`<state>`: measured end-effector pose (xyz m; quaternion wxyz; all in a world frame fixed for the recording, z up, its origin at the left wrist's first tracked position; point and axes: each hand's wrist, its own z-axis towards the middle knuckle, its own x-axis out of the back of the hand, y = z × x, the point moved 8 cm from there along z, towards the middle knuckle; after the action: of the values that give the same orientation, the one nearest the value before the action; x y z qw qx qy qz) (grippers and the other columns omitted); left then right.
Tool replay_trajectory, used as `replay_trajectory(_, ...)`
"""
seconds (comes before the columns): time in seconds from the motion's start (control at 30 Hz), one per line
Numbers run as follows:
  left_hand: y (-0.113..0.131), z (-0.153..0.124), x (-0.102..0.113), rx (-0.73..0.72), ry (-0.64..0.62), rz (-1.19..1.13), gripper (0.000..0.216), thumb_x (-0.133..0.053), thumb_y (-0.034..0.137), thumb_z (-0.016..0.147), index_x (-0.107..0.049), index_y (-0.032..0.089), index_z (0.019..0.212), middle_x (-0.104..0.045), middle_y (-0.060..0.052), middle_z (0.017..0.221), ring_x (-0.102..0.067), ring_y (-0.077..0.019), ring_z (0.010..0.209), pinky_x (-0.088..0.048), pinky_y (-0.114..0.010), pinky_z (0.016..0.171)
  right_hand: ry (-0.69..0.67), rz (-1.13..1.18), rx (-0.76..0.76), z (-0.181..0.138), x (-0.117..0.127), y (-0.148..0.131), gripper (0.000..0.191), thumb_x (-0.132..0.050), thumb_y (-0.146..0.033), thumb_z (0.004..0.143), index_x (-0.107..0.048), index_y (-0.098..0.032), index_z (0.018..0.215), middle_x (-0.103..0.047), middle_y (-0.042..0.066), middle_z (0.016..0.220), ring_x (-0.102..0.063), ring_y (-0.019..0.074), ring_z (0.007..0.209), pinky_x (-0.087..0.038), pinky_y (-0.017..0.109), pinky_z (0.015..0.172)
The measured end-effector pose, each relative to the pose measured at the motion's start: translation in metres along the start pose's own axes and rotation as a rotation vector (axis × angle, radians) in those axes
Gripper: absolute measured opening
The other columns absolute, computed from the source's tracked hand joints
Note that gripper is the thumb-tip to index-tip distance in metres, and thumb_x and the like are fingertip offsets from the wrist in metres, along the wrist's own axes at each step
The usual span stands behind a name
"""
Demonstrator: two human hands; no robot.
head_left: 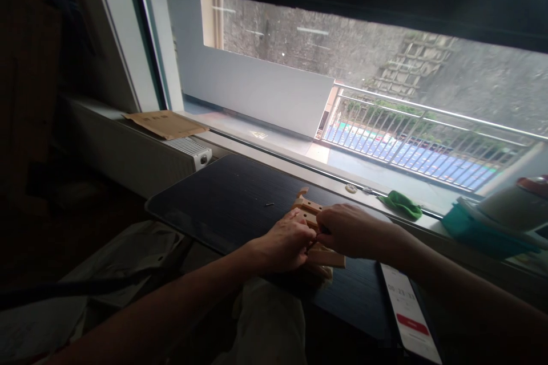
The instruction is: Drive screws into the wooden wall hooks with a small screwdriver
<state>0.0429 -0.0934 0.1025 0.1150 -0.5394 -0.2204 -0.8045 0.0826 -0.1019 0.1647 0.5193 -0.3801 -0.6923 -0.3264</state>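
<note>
A light wooden assembly (309, 209) of slats with holes lies on the dark tabletop (222, 199) near its front edge. My left hand (286, 245) is closed over the near part of it, fingers curled onto the wood. My right hand (353, 231) comes in from the right, its fingers pinched against the same piece, touching my left fingertips. The lower slats (327, 256) stick out beneath both hands. What my right fingertips pinch is hidden. A small dark screw or pin (269, 204) lies loose on the table, left of the wood.
A phone (409, 313) showing a timer and a red button lies at the table's right front. On the window sill are a green cloth (402, 204), a teal object (479, 231), a small ring (351, 188), a cardboard piece (165, 124) and a white device (192, 151).
</note>
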Motion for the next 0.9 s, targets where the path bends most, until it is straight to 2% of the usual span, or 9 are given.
replay_trajectory(0.1, 0.003, -0.006, 0.003, -0.044, -0.044, 0.042, 0.011, -0.063, 0.023, 0.070, -0.065, 0.020, 0.081, -0.065, -0.005, 0.091, -0.049, -0.0265, 0.106, -0.027, -0.042, 0.101, 0.015, 0.023, 0.013, 0.000, 0.003, -0.003, 0.019, -0.051, -0.020, 0.083, -0.061, -0.022, 0.066, -0.062, 0.006, 0.067, -0.057, 0.0181, 0.065, -0.034, 0.031, 0.058)
replay_trajectory(0.2, 0.001, -0.009, 0.001, -0.027, -0.074, 0.081, 0.016, -0.063, 0.024, 0.071, -0.067, 0.021, 0.086, -0.065, -0.005, 0.092, -0.046, -0.0291, 0.110, -0.025, -0.046, 0.100, 0.014, 0.024, 0.040, 0.001, 0.001, -0.004, 0.015, -0.050, -0.018, 0.082, -0.062, -0.022, 0.074, -0.062, 0.006, 0.070, -0.057, 0.0177, 0.065, -0.035, 0.031, 0.058)
replay_trajectory(0.37, -0.003, -0.007, -0.007, 0.018, -0.084, 0.074, 0.010, -0.060, 0.025, 0.075, -0.069, 0.020, 0.077, -0.066, -0.005, 0.085, -0.048, -0.0289, 0.105, -0.025, -0.049, 0.099, 0.024, -0.010, 0.056, 0.002, -0.003, -0.002, 0.014, -0.051, -0.018, 0.080, -0.060, -0.020, 0.071, -0.062, 0.006, 0.070, -0.056, 0.0179, 0.066, -0.034, 0.031, 0.058)
replay_trajectory(0.53, -0.005, -0.006, -0.010, 0.060, -0.092, 0.044, 0.011, -0.059, 0.023, 0.075, -0.068, 0.021, 0.069, -0.066, -0.003, 0.083, -0.047, -0.0278, 0.103, -0.014, -0.060, 0.102, 0.026, 0.016, 0.069, 0.002, -0.005, 0.000, 0.015, -0.051, -0.016, 0.079, -0.058, -0.018, 0.066, -0.062, 0.005, 0.072, -0.055, 0.0164, 0.069, -0.034, 0.030, 0.061)
replay_trajectory(0.7, -0.007, -0.006, -0.010, 0.076, -0.076, -0.009, 0.005, -0.061, 0.023, 0.072, -0.065, 0.021, 0.075, -0.065, -0.002, 0.084, -0.047, -0.0274, 0.103, -0.016, -0.063, 0.100, 0.000, 0.046, 0.063, -0.001, -0.005, 0.000, 0.016, -0.051, -0.018, 0.082, -0.058, -0.017, 0.067, -0.064, 0.005, 0.079, -0.056, 0.0159, 0.073, -0.036, 0.028, 0.064)
replay_trajectory(0.9, -0.010, -0.004, -0.014, 0.109, -0.085, -0.050, 0.004, -0.064, 0.024, 0.071, -0.065, 0.022, 0.074, -0.065, -0.001, 0.086, -0.046, -0.0284, 0.106, -0.010, -0.065, 0.100, 0.004, 0.066, 0.044, -0.004, -0.004, 0.000, 0.016, -0.052, -0.017, 0.082, -0.060, -0.018, 0.068, -0.064, 0.006, 0.082, -0.057, 0.0163, 0.075, -0.038, 0.028, 0.067)
